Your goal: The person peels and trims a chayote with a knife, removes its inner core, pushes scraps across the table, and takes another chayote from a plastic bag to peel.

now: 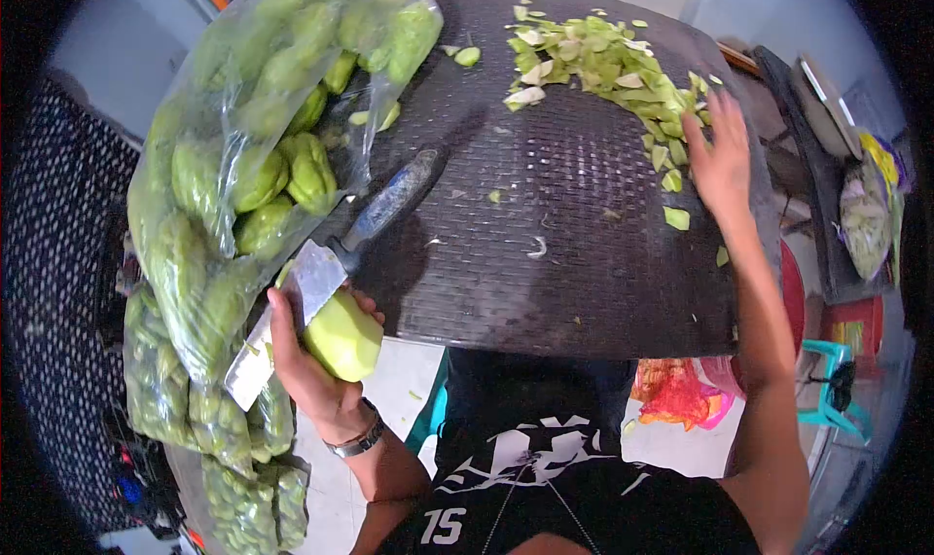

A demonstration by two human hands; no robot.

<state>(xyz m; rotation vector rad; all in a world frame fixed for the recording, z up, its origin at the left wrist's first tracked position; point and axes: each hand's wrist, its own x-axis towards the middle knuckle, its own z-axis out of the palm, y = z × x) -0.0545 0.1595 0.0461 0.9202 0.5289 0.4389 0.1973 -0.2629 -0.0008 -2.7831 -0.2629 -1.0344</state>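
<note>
My left hand [316, 375], with a watch on its wrist, holds a peeled pale green chayote [342, 339] near the table's front left edge. A knife [389, 200] with a worn blue-grey handle lies across that hand and chayote, its wide blade pointing down left. How the fingers meet the blade is partly hidden. At the table's right side, my right hand [722, 156] has its fingers spread beside a heap of green peelings [608, 64] and touches its edge. Unpeeled chayotes [309, 173] show in the open mouth of a clear plastic bag [229, 98] on the left.
The dark woven table [486, 292] carries scattered peel scraps. More full bags [161, 380] of green produce stand at the lower left. Right of the table are a teal stool [837, 390] and a shelf with bagged goods [864, 214]. Red and pink bags [673, 392] lie beneath the front edge.
</note>
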